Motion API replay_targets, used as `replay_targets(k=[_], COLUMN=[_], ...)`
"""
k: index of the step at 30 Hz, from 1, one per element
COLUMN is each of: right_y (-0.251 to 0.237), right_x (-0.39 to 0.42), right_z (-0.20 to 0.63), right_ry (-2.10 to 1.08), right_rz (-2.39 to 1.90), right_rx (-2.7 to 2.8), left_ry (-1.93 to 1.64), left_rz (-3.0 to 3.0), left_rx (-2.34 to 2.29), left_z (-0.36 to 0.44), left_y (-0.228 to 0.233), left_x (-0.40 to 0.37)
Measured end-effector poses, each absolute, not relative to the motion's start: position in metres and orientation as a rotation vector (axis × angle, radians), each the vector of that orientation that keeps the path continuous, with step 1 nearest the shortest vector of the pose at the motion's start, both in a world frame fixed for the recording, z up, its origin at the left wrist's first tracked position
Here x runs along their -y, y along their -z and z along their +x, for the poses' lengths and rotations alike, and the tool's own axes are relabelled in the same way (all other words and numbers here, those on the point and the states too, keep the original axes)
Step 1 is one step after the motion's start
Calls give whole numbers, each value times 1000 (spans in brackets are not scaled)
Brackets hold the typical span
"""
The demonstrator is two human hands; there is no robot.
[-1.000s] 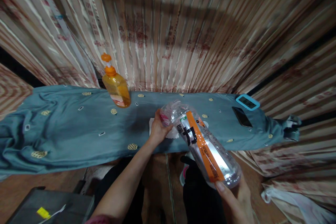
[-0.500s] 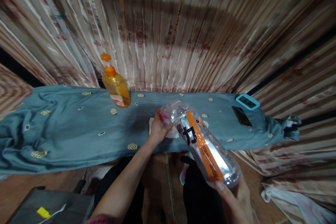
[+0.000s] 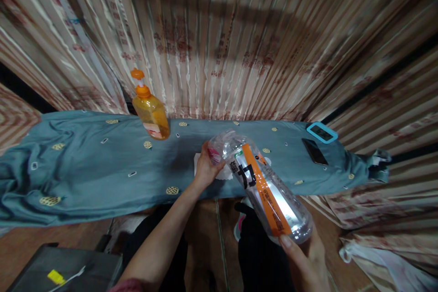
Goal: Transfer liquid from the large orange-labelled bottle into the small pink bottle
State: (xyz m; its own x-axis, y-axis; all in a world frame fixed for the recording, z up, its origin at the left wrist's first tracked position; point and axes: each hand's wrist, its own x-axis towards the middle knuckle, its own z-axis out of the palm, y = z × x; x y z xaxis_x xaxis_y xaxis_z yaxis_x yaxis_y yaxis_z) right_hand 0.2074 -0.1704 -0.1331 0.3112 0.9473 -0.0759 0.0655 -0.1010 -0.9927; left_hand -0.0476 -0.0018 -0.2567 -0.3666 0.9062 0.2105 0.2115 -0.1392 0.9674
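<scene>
My left hand (image 3: 206,167) is closed around a clear plastic container with pink print (image 3: 215,151), whose exact kind I cannot make out. In my right hand (image 3: 306,255) is the base of a large clear plastic bottle (image 3: 265,191) with an orange and silver label. The bottle slants, its base near me and its neck end pointing up and left at the container. Where the two meet, the clear plastic overlaps, and I cannot tell whether they touch. A white paper sheet (image 3: 224,174) lies on the cloth beneath, partly hidden by my left hand.
A teal patterned cloth (image 3: 102,159) covers the narrow table. An orange pump bottle (image 3: 152,116) stands back left. A phone (image 3: 315,151) and a blue-rimmed digital clock (image 3: 322,132) lie on the right. Pleated curtains (image 3: 212,54) hang behind; a dark box (image 3: 78,269) is lower left.
</scene>
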Motion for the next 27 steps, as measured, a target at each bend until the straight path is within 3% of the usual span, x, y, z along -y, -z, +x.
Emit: replay_targets(k=[27], right_y=[131], right_x=[173], right_z=[207], right_ry=[-1037], right_rz=[-1434], right_rx=[977], left_ry=[-1551], left_rz=[1290], left_rx=[-1550], left_z=[-48], left_y=[258], left_x=[2])
